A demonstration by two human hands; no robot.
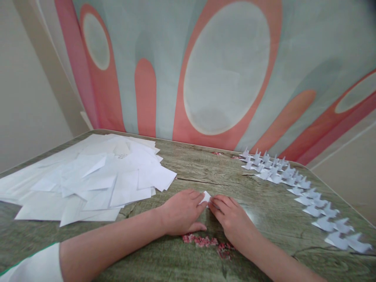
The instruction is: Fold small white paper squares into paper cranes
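Observation:
A small white piece of folded paper (pixel 206 197) lies on the wood-patterned table between my two hands. My left hand (pixel 185 211) rests on the table with its fingers holding the paper's left side down, the thumb stretched out apart below. At the paper's right corner, the fingers of my right hand (pixel 230 217) are closed on its edge. Both hands cover part of the paper, so its full folded shape is hidden. Several white folded paper cranes (pixel 304 199) stand in rows along the table's right side.
A wide, loose pile of white paper sheets (pixel 100 176) spreads over the table's left side. Behind the far edge rises a wall covering (pixel 164 78) with coral and pale blue shapes. Pink blossom prints (pixel 202 240) mark the wood-grain tabletop (pixel 199 164).

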